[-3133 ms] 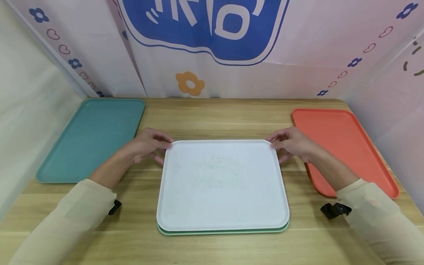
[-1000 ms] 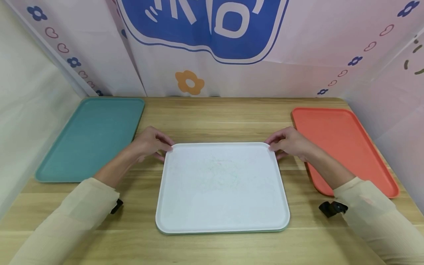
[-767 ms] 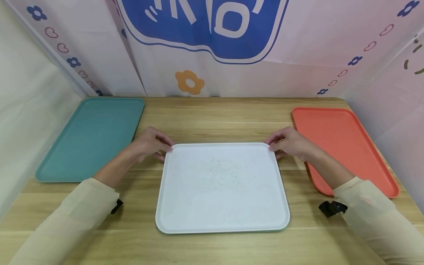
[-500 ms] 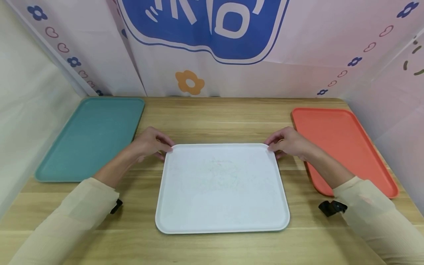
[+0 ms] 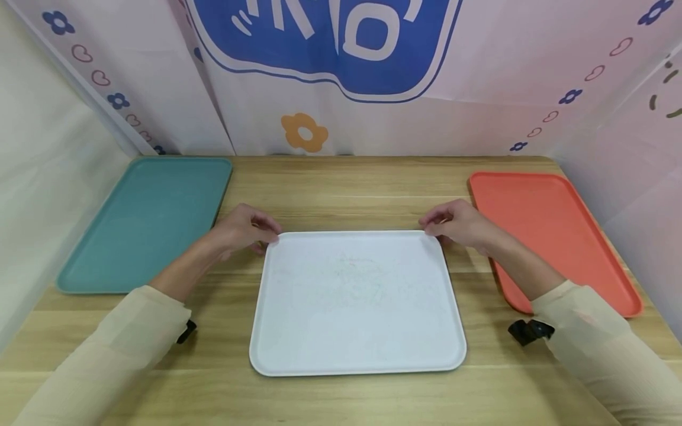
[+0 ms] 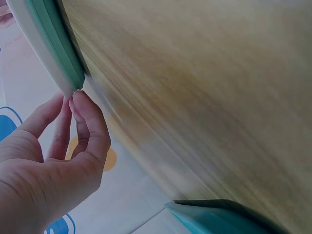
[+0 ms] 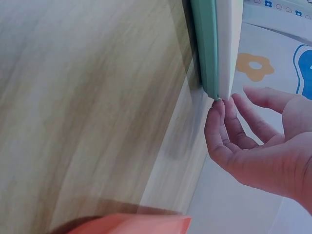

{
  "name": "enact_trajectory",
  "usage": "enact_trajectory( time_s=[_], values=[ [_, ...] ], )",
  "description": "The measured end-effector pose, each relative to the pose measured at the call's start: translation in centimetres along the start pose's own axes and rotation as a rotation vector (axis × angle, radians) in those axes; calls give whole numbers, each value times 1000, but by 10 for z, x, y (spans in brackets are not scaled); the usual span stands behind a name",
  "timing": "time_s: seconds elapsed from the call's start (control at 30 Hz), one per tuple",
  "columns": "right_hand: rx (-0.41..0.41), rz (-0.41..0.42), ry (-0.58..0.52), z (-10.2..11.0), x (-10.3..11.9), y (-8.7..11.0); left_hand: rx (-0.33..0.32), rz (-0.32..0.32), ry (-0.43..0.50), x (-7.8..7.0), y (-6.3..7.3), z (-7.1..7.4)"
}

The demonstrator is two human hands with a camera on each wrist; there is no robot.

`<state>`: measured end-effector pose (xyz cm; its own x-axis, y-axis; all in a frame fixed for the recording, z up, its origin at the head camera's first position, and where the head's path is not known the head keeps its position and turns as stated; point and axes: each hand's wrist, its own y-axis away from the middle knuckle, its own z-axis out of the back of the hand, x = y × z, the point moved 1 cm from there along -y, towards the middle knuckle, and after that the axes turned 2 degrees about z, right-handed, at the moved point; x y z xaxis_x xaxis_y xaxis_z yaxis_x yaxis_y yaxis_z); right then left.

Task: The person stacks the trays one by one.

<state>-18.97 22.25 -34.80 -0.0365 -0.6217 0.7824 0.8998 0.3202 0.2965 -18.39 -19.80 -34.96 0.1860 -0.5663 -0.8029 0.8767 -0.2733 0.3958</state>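
Note:
A white tray (image 5: 358,307) lies on top of a green tray or trays (image 6: 56,41), which show in the wrist views as a ridged green edge beneath it. In the head view the green is hidden under the white one. My left hand (image 5: 237,228) pinches the white tray's far left corner, thumb at its rim and fingertips at the stack's corner. At the far right corner, my right hand (image 5: 460,223) has its fingertips against the stack. Its thumb stands apart from the white rim in the right wrist view.
A teal tray (image 5: 154,219) lies at the left of the wooden table (image 5: 341,189). On the right lies a red tray (image 5: 554,236), partly under my right forearm. Printed white sheets (image 5: 426,127) wall the back and sides.
The green rim that showed along the near edge is now covered by the white tray, whose far edge came slightly nearer. My right hand has just eased its thumb back and shifted slightly leftward.

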Motion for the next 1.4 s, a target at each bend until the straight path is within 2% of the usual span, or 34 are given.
enact_trajectory(
  time_s=[0.17,0.43,0.77,1.1,1.4],
  values=[
    [-12,21,-3,-2,5,-1,-13,-21,-1,-1,0,0],
    [-21,77,-73,-6,11,-3,-21,-78,23,1,1,3],
    [-16,141,-116,-11,16,-11,-50,-119,16,7,3,15],
    [14,189,-70,-19,22,-23,-110,-105,-8,18,3,24],
    [52,208,-64,-29,34,-31,-210,-110,-66,23,7,31]
  ],
)
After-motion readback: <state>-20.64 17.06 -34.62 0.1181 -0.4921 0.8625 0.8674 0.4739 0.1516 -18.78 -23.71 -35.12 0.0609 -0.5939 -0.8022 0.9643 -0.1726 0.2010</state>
